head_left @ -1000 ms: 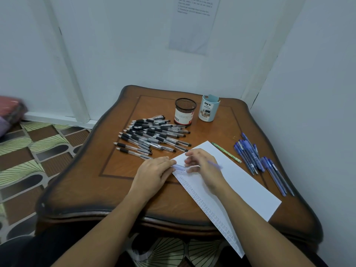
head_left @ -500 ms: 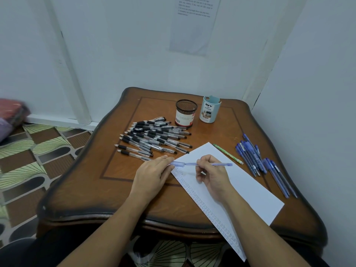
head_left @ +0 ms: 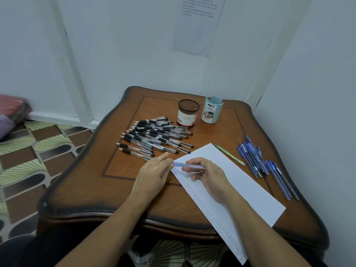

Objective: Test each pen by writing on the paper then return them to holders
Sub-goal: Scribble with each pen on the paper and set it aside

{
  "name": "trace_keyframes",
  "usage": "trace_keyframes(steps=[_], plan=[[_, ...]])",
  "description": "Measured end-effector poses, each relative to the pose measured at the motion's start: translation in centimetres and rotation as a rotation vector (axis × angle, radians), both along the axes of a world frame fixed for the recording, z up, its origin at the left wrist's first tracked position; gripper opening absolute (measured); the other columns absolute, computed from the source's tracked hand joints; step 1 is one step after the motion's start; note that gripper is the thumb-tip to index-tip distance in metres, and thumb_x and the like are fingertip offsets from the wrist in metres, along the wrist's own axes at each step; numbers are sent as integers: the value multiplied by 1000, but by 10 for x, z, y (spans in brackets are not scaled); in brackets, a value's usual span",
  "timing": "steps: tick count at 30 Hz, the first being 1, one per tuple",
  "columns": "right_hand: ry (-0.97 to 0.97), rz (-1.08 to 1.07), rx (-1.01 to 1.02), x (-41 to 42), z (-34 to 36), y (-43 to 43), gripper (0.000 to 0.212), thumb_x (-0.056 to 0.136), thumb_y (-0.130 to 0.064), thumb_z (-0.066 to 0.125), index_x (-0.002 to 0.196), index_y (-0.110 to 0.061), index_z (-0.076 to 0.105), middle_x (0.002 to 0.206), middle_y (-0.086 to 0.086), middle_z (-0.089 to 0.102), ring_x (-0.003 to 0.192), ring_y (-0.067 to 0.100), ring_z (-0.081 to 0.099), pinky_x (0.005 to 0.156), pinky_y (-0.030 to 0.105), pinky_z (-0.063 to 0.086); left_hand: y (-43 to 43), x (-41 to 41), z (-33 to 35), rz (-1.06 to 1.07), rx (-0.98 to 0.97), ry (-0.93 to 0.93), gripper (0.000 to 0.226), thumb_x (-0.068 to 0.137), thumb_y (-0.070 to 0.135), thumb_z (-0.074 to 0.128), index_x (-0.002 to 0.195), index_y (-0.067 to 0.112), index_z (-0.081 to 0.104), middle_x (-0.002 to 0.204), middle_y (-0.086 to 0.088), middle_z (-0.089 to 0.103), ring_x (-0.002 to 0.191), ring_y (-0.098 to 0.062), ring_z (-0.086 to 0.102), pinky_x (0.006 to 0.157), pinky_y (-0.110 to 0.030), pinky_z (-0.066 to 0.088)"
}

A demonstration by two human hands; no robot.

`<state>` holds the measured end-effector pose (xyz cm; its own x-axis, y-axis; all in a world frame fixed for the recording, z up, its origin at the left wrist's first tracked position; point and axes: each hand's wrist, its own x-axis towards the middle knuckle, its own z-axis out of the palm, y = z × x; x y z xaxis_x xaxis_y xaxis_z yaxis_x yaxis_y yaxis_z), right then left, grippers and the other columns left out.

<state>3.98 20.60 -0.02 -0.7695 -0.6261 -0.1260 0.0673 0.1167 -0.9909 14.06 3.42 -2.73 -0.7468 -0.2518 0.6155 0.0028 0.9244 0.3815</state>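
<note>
A blue pen [head_left: 189, 165] lies level above the top corner of the white paper [head_left: 240, 187], held between both hands. My right hand [head_left: 207, 177] grips its barrel with curled fingers. My left hand [head_left: 154, 173] pinches the pen's left end, the capped part. Rows of small written marks run along the paper's left edge. Several black pens [head_left: 156, 136] lie heaped to the left. Several blue pens [head_left: 264, 160] lie to the right. A black mesh holder [head_left: 188, 112] and a light-blue holder [head_left: 212, 110] stand at the back.
A green pen [head_left: 229, 154] lies between the paper and the blue pens. The wooden table [head_left: 92, 189] sits in a corner, with walls behind and to the right. Patterned floor lies to the left, with a folded cloth [head_left: 11, 114] on it.
The blue pen has turned from under my right hand to lie level between both hands. My right hand now holds its barrel, and my left hand has taken its left end.
</note>
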Motion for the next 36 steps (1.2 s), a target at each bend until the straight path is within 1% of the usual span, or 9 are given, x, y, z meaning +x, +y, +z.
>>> trace_keyframes(steps=[7, 11, 14, 17, 20, 23, 27, 31, 36], plan=[[-167, -92, -127, 0, 5, 4, 21, 106, -10, 39, 99, -7, 58, 74, 13, 65, 69, 21, 53, 63, 30, 44, 3, 2, 6, -7, 123, -141, 36, 96, 39, 54, 121, 17, 69, 127, -4, 65, 111, -22, 66, 91, -34, 52], [-241, -169, -196, -2, 13, 9, 15, 99, -11, 54, 99, -2, 67, 82, 16, 70, 67, 17, 56, 64, 27, 46, 2, -1, 8, -12, 127, -348, 71, 91, 54, 58, 152, 36, 26, 133, 7, 60, 119, -15, 56, 94, -28, 45], [-254, -226, -199, -8, 20, 14, 17, 96, -11, 58, 104, -1, 70, 89, 17, 74, 66, 15, 59, 64, 27, 46, 1, -3, 8, -11, 102, -430, 86, 89, 56, 59, 148, 50, -3, 130, 13, 61, 119, -13, 53, 94, -29, 46], [-220, -287, -125, -20, 23, 30, 15, 95, -5, 59, 104, -3, 72, 92, 15, 76, 64, 15, 60, 58, 26, 44, -2, -5, 5, -46, 154, -406, 70, 91, 48, 60, 152, 37, 27, 130, 12, 61, 122, -13, 52, 98, -26, 41], [-108, -398, -73, -44, 26, 55, 17, 93, 0, 62, 104, -9, 72, 82, 6, 75, 59, 9, 60, 51, 22, 40, -5, -8, -2, -100, 118, -339, 41, 91, 43, 55, 122, 20, 69, 130, 4, 63, 127, -12, 51, 106, -24, 33], [163, -625, 85, -73, 27, 86, 12, 94, -2, 63, 103, -3, 72, 71, 0, 67, 64, 14, 60, 60, 18, 47, -6, -9, -6, -92, 123, -322, 33, 91, 35, 61, 116, 18, 72, 128, 5, 64, 127, -11, 49, 107, -24, 32], [456, -845, 542, -99, 20, 123, 23, 100, -22, 55, 113, -13, 71, 108, 10, 70, 103, 31, 61, 97, 42, 41, -4, -9, -2, -83, 134, -312, 33, 89, 31, 63, 115, 14, 72, 125, 2, 66, 124, -14, 53, 105, -24, 32], [577, -795, 980, -101, 10, 132, 25, 101, -27, 53, 117, -20, 71, 112, 11, 66, 109, 31, 53, 87, 37, 26, -2, -8, 2, -74, 160, -342, 39, 87, 37, 60, 118, 15, 70, 127, 3, 64, 124, -12, 53, 104, -23, 32], [767, -711, 1063, -101, 9, 122, 26, 99, -24, 54, 118, -17, 70, 116, 11, 59, 110, 28, 49, 93, 40, 32, -2, -7, 6, -67, 185, -387, 54, 81, 51, 54, 119, 16, 69, 129, 4, 63, 123, -12, 52, 103, -24, 34]])
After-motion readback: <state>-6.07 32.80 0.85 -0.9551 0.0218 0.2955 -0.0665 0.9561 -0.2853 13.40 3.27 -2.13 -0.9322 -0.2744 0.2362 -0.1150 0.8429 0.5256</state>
